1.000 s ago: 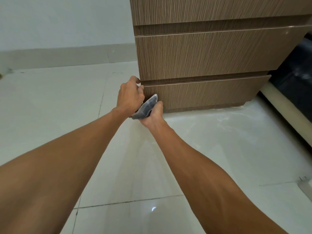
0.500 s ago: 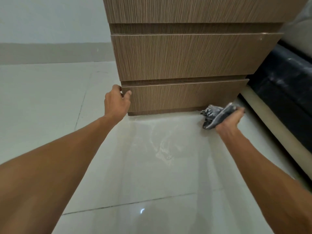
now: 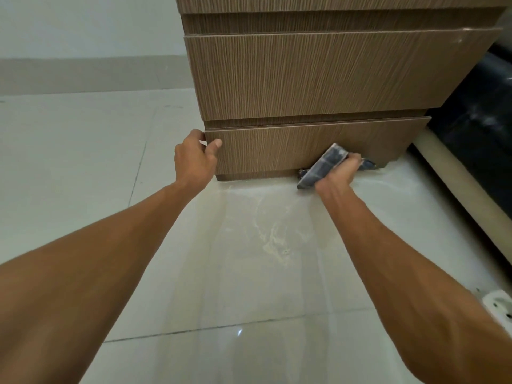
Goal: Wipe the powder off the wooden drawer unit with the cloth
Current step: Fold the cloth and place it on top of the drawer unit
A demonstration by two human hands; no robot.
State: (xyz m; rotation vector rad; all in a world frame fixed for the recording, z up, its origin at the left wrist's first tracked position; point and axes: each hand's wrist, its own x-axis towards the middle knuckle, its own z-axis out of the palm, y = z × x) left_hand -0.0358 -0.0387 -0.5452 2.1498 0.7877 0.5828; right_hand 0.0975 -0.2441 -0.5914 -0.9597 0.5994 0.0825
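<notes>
Unit: one brown, straight-grained wooden drawer unit [image 3: 304, 79]; your left hand [image 3: 194, 159] grips its corner.
Cloth: one crumpled grey cloth [image 3: 322, 169], clenched in your right hand [image 3: 339, 173].
Floor: glossy pale tiles [image 3: 83, 162], powder-streaked.

Pale glossy tiled floor [image 3: 83, 167], crossed by thin dark grout lines. Standing on it at the far side, against the wall: wooden drawer unit [image 3: 304, 79], base resting flat on the tiles. White powder [image 3: 274, 239] smeared in streaks and patches on the floor just in front of the unit's base. Grey cloth [image 3: 321, 169] pressed down where floor meets the unit's bottom edge. At the right edge of the floor, a white power strip [image 3: 498, 304], partly cut off.
</notes>
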